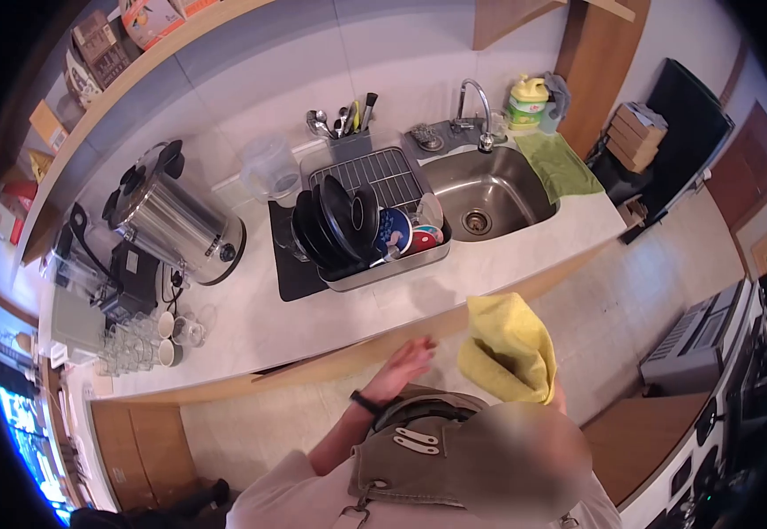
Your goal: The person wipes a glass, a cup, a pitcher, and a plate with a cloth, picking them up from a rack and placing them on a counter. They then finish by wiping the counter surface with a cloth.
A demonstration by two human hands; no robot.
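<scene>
A yellow cloth [508,346] hangs in folds in front of my body, just off the counter's front edge. My right hand [561,398] is mostly hidden behind it and grips it. To the left of the cloth and apart from it, my left hand [408,363] is held out with a dark band on the wrist. Its fingers are loosely stretched and nothing shows in them. Beyond both hands, a dish rack [392,275] on the counter holds several black plates [335,216], a blue patterned bowl [392,231] and a red cup [425,236].
Right of the rack is a steel sink [524,189] with a tap [487,115]. A green cloth [560,166] lies beside it, near a yellow jug [527,101]. At left stand a steel urn [180,220], several glasses [132,344] and cups [169,353].
</scene>
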